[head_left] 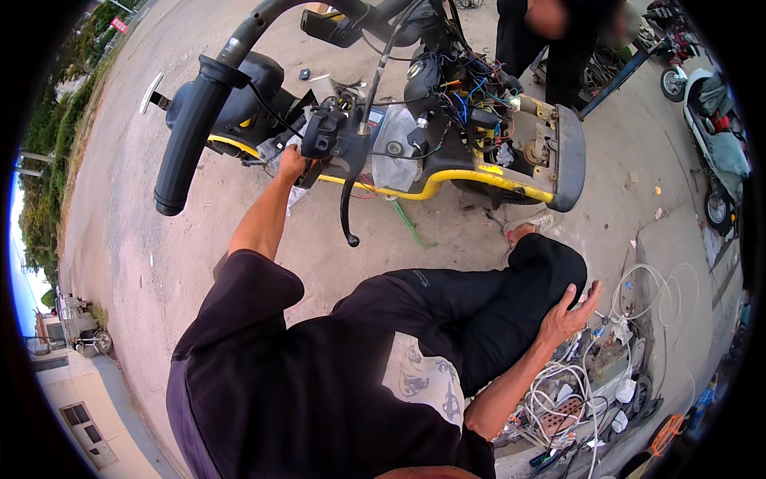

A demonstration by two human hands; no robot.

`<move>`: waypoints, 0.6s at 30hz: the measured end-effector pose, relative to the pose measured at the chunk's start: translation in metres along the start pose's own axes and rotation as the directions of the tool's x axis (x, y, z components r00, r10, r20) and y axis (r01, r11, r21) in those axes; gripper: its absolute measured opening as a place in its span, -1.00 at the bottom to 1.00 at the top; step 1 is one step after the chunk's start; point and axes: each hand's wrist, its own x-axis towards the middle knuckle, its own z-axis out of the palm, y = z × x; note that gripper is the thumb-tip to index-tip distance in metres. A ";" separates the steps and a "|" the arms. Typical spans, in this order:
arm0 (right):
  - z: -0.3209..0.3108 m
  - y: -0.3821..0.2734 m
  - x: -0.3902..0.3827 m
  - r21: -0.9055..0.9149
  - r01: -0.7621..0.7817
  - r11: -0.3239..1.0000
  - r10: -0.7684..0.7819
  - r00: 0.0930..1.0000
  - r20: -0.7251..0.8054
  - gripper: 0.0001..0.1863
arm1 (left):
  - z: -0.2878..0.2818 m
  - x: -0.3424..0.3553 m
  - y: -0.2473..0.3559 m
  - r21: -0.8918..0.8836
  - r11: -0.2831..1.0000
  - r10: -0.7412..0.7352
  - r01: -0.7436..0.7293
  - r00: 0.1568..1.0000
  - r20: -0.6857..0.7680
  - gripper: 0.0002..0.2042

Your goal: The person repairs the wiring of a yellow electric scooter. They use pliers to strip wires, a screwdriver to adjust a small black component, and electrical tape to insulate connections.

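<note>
A partly stripped electric scooter [435,188] with yellow trim stands in front of me. My left hand [292,162] reaches in at its side, beneath the black handlebar switch [321,134]. Its fingers are mostly hidden, so what they touch does not show. My right hand [568,318] is beside my bent knee, holding nothing, with its fingers apart. A black rubber grip [191,140] and a brake lever [349,209] hang across the near side of the scooter. Loose coloured wires [471,104] spill from the opened body.
Beside my right forearm lie coiled white cable [550,391] and scattered scraps. Another person in dark trousers [523,36] is beyond the scooter. More scooters [716,136] are parked at the far right. A green strip [408,222] lies on the concrete ground [319,247].
</note>
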 end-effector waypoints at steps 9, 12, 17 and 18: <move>-0.049 0.010 -0.069 -0.033 -0.325 0.945 0.326 0.939 0.108 -0.41 | 0.019 -0.025 0.151 -0.050 0.997 0.057 -0.053 0.995 0.083 -0.48; -0.046 0.016 -0.061 -0.089 -0.285 0.954 0.293 0.950 0.105 -0.42 | 0.017 -0.020 0.136 -0.014 0.999 0.033 -0.032 0.996 0.080 -0.49; -0.050 0.020 -0.058 -0.149 -0.247 0.957 0.262 0.961 0.089 -0.46 | 0.022 -0.013 0.129 0.020 1.000 0.005 -0.008 0.994 0.108 -0.50; -0.052 0.022 -0.058 -0.149 -0.246 0.958 0.260 0.962 0.087 -0.46 | 0.025 -0.014 0.126 0.032 0.999 -0.004 0.001 0.993 0.116 -0.50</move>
